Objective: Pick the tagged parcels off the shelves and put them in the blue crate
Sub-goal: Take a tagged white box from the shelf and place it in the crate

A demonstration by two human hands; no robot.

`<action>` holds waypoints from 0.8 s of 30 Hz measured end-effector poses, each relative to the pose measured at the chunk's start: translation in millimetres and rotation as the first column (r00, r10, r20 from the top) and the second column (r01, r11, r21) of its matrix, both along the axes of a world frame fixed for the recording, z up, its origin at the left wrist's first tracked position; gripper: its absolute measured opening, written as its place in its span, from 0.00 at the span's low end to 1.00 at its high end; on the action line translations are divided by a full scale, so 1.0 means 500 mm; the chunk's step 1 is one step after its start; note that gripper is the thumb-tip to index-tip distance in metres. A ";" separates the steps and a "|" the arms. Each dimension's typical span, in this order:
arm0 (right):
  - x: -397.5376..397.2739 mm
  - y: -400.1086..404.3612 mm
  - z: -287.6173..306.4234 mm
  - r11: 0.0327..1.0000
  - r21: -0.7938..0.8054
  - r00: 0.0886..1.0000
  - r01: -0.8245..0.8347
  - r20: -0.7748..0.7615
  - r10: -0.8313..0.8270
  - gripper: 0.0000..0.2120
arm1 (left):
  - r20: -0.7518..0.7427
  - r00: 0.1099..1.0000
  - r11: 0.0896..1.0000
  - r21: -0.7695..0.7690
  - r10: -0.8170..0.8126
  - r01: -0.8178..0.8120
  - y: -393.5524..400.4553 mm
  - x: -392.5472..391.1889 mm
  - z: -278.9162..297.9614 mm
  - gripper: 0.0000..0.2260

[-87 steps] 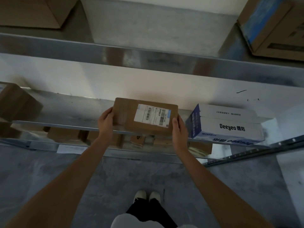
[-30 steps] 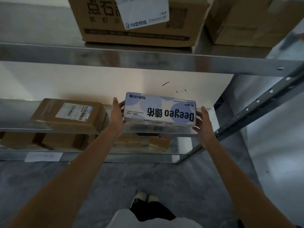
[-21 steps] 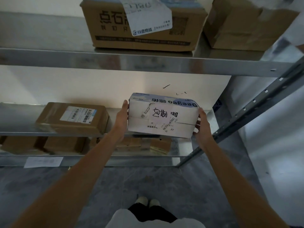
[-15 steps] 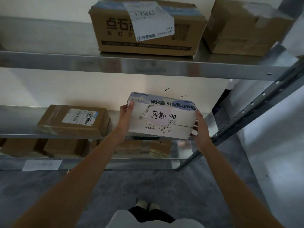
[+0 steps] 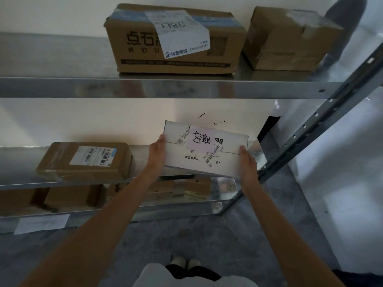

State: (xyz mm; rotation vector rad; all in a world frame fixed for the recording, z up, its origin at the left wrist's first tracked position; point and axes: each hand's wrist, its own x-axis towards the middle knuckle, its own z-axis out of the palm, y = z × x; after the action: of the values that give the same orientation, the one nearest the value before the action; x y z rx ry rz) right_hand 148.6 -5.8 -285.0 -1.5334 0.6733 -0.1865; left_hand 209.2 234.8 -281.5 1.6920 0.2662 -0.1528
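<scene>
Now | both grips hold white box (image 5: pixel 204 154) | steel shelving (image 5: pixel 157 88) | grey floor (image 5: pixel 238 241)

open gap on middle shelf (image 5: pixel 141 160) between brown parcel (image 5: pixel 85 161) and held white box (image 5: pixel 205 150); upright (image 5: pixel 306 129) blocks right.

We saw a dim scene, the floor (image 5: pixel 207 235) in shadow; soft glare lay on the shelf (image 5: pixel 165 88) edges, and wide-angle distortion bent the upright (image 5: pixel 310 125).
</scene>
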 end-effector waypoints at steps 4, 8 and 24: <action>-0.013 -0.002 -0.006 1.000 0.022 1.000 0.021 -0.020 -0.020 0.17 | -0.004 0.997 0.996 -0.038 -0.075 0.075 -0.003 0.004 -0.014 0.19; -0.023 0.000 -0.009 0.998 0.020 0.997 0.055 -0.050 -0.054 0.22 | -0.015 0.997 0.995 -0.065 -0.079 0.077 -0.015 0.015 -0.025 0.20; -0.115 -0.065 -0.010 0.958 0.013 0.958 0.287 -0.016 -0.287 0.20 | -0.034 0.969 0.967 -0.073 -0.245 0.242 -0.116 0.018 -0.016 0.23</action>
State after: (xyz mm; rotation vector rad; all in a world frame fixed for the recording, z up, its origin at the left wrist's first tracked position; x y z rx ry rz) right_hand 91.3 -38.0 -289.8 -1.4188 0.9057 -0.3895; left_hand 218.0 177.0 -289.8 1.6509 0.0824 -0.3776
